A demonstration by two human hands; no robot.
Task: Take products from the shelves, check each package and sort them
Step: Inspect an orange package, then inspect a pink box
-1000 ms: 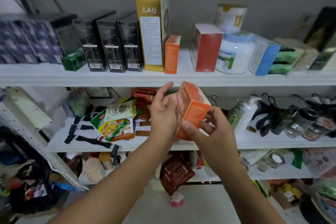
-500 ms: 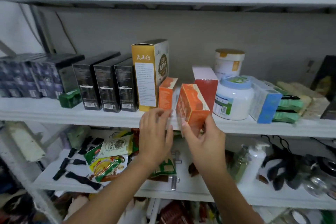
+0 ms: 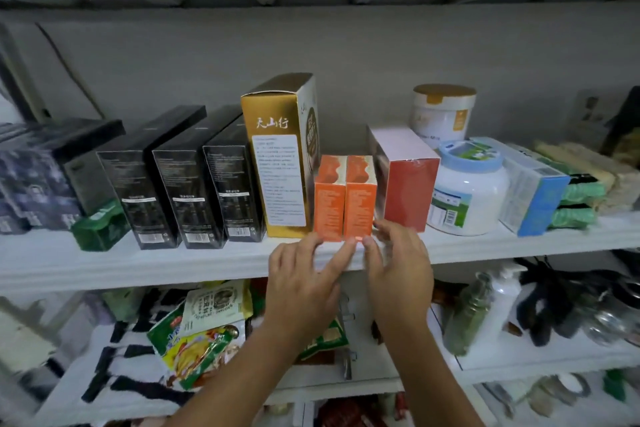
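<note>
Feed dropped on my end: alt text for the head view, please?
Left hand and right hand, fingers straight, touch the bases of two orange boxes standing side by side on a white shelf, between a tall gold box and a red box.

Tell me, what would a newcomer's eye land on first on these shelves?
Probably the bright pair at the middle of the shelf: the left orange box and the right orange box, upright side by side between a tall gold box and a red box. Just below, the left hand and the right hand reach up, fingertips at the foot of the right orange box. A row of black boxes stands further left.
</note>
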